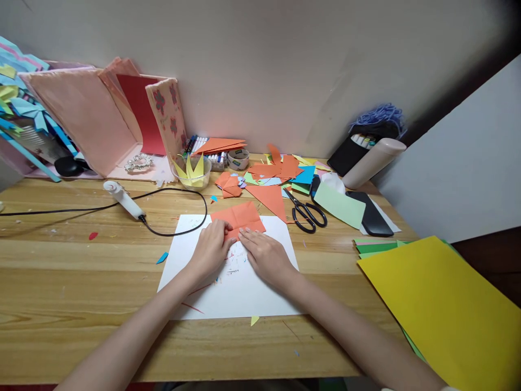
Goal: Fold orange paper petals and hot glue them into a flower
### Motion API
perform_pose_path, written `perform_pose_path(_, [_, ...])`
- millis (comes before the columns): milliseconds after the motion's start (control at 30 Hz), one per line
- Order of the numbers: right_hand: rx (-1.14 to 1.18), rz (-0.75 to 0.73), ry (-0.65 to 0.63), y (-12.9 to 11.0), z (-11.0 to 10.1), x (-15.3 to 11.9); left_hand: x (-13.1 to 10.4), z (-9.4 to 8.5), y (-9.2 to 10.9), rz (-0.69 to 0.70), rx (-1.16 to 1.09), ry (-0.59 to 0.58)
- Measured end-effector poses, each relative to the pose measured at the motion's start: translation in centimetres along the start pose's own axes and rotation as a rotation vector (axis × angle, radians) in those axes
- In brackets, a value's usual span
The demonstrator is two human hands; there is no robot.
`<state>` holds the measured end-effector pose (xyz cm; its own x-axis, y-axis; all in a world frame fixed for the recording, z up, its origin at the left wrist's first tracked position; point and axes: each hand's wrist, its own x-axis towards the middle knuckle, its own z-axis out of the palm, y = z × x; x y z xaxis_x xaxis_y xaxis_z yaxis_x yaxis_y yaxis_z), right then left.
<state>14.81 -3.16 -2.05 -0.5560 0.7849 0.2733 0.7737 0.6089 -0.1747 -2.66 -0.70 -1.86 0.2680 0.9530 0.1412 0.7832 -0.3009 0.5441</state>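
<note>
An orange paper [241,214] with crease lines lies near the top edge of a white sheet [228,298] marked with small ink strokes. My left hand [209,250] is closed at the lower left edge of the orange paper, its curled fingers and thumb pinching that edge. On the lower right part, my right hand [264,252] rests with its fingers extended flat over the paper. The two hands nearly meet at the near edge, and the fingertips hide part of it.
Black-handled scissors [305,212] lie right of the sheet beside orange scraps [271,200]. A white corded tool [124,200] is at left. Behind stand a cup with yellow folded paper [192,172] and a tape roll [238,158]. Yellow sheets [439,304] lie at right.
</note>
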Motion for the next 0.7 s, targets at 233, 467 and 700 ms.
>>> perform_pose_path(233, [-0.189,0.211,-0.010,0.8,-0.6,0.0,0.1,-0.8,-1.4,0.022,-0.165,-0.085])
perform_pose_path(467, [-0.082,0.166,0.101,3.1,-0.9,0.3,-0.3,-1.3,-0.4,0.097,-0.070,-0.057])
perform_pose_path(700, [0.054,-0.010,0.102,4.3,-1.0,0.9,-0.1,-1.0,0.5,0.259,0.227,0.044])
